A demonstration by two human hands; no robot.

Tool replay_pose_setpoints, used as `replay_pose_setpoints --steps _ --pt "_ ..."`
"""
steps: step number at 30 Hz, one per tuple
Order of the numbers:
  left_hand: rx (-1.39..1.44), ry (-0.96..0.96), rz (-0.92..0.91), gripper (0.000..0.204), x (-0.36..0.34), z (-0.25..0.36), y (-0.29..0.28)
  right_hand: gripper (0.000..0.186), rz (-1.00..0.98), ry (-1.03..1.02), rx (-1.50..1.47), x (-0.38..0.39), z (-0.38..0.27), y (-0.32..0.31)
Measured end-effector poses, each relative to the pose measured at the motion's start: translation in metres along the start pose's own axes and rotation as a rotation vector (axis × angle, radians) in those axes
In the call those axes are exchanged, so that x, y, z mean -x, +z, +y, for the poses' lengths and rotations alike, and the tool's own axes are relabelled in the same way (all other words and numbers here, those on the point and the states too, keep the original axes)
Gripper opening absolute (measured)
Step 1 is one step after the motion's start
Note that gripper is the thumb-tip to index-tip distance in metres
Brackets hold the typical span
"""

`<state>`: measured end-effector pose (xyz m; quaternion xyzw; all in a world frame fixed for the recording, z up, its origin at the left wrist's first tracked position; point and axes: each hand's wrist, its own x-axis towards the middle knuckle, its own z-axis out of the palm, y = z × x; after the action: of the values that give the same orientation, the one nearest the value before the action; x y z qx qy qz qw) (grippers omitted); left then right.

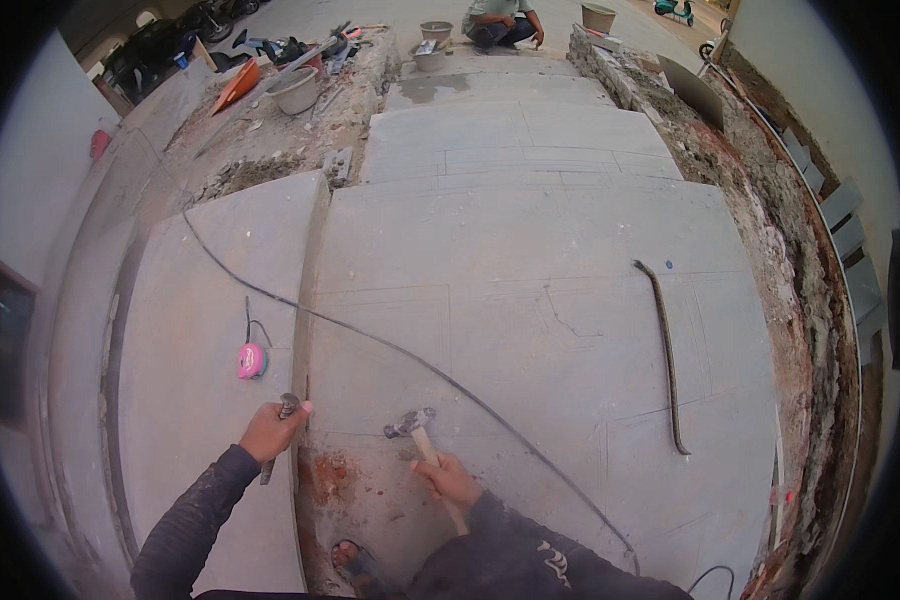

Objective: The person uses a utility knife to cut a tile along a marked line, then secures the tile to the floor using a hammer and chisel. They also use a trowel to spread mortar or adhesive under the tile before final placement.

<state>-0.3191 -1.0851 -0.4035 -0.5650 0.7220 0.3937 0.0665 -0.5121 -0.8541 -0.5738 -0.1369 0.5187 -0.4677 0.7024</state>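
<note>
My left hand (270,430) is closed around a short dark metal chisel (289,402), its flared end showing above my fingers and its other end below them. The hand is over the edge of the raised grey slab (210,480). Just past my thumb is a thin reddish stick-like thing (307,384) that I cannot make out. My right hand (452,480) grips the pale wooden handle of a hammer (410,424), whose metal head is above the lower grey slab. A pink tape measure (252,360) with a black strap lies on the raised slab beyond my left hand.
A black cable (400,350) runs diagonally across both slabs. On the right lies a curved pry bar (662,350). Broken reddish masonry (330,480) is near my sandalled foot (352,560). Farther off are buckets (295,92), rubble and a crouching person (505,20).
</note>
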Motion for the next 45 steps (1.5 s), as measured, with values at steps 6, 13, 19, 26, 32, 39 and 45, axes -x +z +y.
replay_pose_setpoints --steps 6,13,19,26,32,39,45 --pt "0.022 0.050 -0.115 0.059 0.011 0.015 0.094 0.027 0.137 -0.053 -0.177 0.009 -0.004 -0.015" --pt "-0.591 0.610 -0.060 0.028 0.024 0.006 0.200 0.032 0.369 -0.088 -0.294 0.025 -0.013 -0.029" --pt "-0.616 0.509 0.071 0.036 -0.010 -0.004 0.201 0.034 0.422 -0.119 -0.284 0.027 -0.018 -0.041" --pt "-0.594 0.456 0.099 0.035 -0.051 -0.012 0.170 0.036 0.396 -0.086 -0.282 0.018 -0.023 -0.025" --pt "-0.591 0.510 0.078 0.039 -0.071 -0.029 0.162 0.039 0.373 -0.085 -0.235 0.018 -0.023 -0.023" --pt "-0.493 0.337 0.281 0.026 -0.076 -0.021 0.160 0.045 0.500 -0.301 -0.280 0.021 -0.037 -0.030" --pt "-0.369 0.326 0.325 0.021 -0.081 -0.030 0.153 0.044 0.598 -0.531 -0.327 0.009 -0.055 -0.019"
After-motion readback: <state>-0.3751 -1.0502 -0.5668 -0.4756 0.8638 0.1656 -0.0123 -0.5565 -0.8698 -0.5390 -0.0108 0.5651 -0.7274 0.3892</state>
